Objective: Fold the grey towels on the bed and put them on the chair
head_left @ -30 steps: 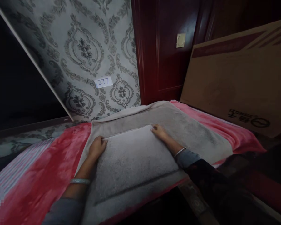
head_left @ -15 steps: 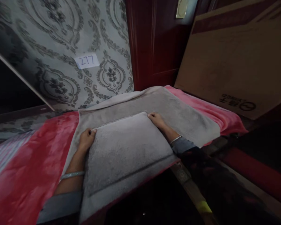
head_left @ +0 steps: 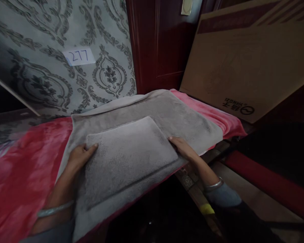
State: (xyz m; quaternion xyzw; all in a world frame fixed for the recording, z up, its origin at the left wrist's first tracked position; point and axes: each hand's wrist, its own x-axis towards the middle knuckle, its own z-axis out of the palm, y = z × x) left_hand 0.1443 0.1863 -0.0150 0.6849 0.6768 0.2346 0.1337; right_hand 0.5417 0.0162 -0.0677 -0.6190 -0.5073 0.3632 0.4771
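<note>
The grey cloth, a thick, fuzzy, four-cornered piece, lies flat by the front edge of the grey blanket, toward the front left corner. At the cloth's left edge, the left hand has its thumb parted from its curled fingers, the thumb resting on the pile. The right hand has its fingertips at the cloth's right edge, fingers close together; whether they pinch it, I cannot tell. The grey blanket looks soft and short-napped, its back edge loosely rolled. A plush red blanket shows past its left edge, rippled pink cloth past its right.
</note>
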